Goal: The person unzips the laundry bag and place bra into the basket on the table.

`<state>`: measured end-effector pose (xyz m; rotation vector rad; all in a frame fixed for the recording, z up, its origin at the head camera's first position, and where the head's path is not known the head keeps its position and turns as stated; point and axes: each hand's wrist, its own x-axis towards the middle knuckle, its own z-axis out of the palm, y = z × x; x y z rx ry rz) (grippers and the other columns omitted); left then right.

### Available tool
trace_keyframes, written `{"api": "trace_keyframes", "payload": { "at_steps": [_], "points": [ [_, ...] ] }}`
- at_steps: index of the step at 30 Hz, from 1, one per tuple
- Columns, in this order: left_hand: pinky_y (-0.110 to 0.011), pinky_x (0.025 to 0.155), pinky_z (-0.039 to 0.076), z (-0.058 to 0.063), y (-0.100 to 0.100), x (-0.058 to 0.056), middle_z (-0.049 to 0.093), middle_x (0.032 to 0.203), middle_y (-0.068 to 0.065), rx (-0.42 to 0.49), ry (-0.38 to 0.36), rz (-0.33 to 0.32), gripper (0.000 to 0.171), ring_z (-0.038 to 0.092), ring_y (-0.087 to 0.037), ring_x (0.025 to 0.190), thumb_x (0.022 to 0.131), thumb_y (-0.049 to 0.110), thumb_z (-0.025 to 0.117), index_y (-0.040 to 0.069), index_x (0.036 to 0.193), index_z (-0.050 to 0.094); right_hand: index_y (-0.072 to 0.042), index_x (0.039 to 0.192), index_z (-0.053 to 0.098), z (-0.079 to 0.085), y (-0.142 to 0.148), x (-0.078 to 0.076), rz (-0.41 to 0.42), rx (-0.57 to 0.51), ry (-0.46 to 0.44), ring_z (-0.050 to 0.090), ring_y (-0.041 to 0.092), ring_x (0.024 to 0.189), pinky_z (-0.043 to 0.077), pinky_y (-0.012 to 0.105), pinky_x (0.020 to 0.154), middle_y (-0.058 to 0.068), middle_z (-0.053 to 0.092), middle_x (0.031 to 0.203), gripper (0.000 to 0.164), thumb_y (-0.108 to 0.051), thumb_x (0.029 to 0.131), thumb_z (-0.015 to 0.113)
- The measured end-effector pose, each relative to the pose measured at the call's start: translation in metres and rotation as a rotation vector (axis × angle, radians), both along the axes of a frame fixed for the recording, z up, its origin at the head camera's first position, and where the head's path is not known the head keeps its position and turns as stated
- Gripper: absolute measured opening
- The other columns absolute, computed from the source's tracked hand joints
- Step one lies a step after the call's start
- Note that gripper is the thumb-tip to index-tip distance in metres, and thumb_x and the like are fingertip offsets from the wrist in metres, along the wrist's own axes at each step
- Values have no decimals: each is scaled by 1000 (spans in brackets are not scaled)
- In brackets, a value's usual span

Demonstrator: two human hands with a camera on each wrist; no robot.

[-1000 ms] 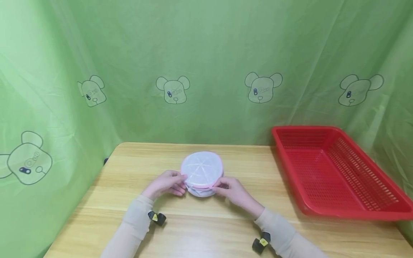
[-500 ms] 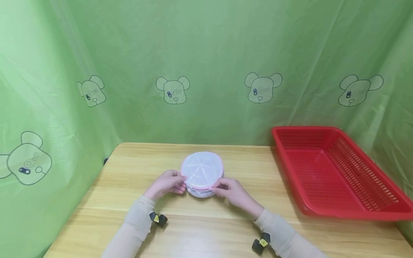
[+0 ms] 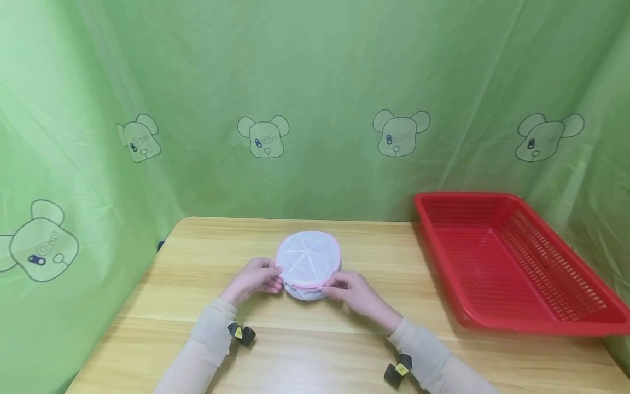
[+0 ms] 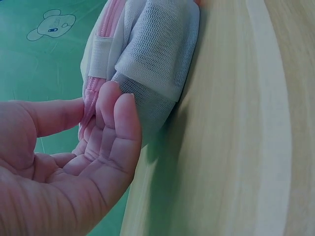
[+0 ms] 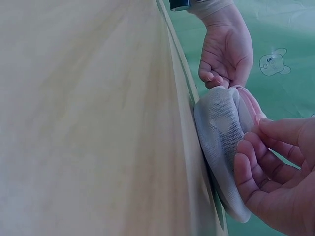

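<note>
A round, pale mesh laundry bag (image 3: pixel 308 257) with stitched lines fanning across its top lies on the wooden table. A pink zipper (image 4: pixel 91 91) runs around its upper rim. On the near left, my left hand (image 3: pixel 255 278) pinches the bag's rim by the zipper, thumb on top and fingers below. At the near right edge, my right hand (image 3: pixel 354 293) pinches the zipper at its pull between thumb and forefinger; its other fingers (image 5: pixel 248 172) curl beside the mesh side. In the left wrist view, a white fabric tab (image 4: pixel 100 56) crosses the zipper.
A large red plastic basket (image 3: pixel 492 273) with perforated walls stands to the right of the bag. Green curtains (image 3: pixel 325 164) printed with bear heads hang behind and on both sides of the wooden table (image 3: pixel 315 350).
My left hand and forearm have shifted very slightly, the fingers a touch higher at the rim. The bag and my right hand stay almost in place.
</note>
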<state>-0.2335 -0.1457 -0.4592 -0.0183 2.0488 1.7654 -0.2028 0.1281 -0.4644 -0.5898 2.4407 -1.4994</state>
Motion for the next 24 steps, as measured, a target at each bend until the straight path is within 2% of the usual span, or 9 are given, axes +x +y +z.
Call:
{"api": "trace_keyframes", "payload": {
  "at_steps": [6,18,24],
  "points": [
    [-27,67,61,1,0,0,64,76,-5,1,5,4,12,63,-12,65,96,9,54,-3,100,54,-7,90,70,0,1,-1,-3,-1,8,57,11,71,55,33,66,13,68,85,16,-22,90,68],
    [-27,67,61,-1,-3,-1,64,77,-5,-3,16,14,11,63,-13,66,96,8,54,-3,99,53,-8,88,69,0,5,-3,-16,24,20,59,21,76,55,32,66,13,70,89,16,-24,91,67],
    [-27,68,61,0,-4,-1,64,78,-6,-8,15,15,11,63,-13,66,96,7,53,-4,100,53,-10,87,70,0,6,-4,-19,37,10,58,21,75,54,32,66,13,69,89,15,-25,90,68]
  ]
}}
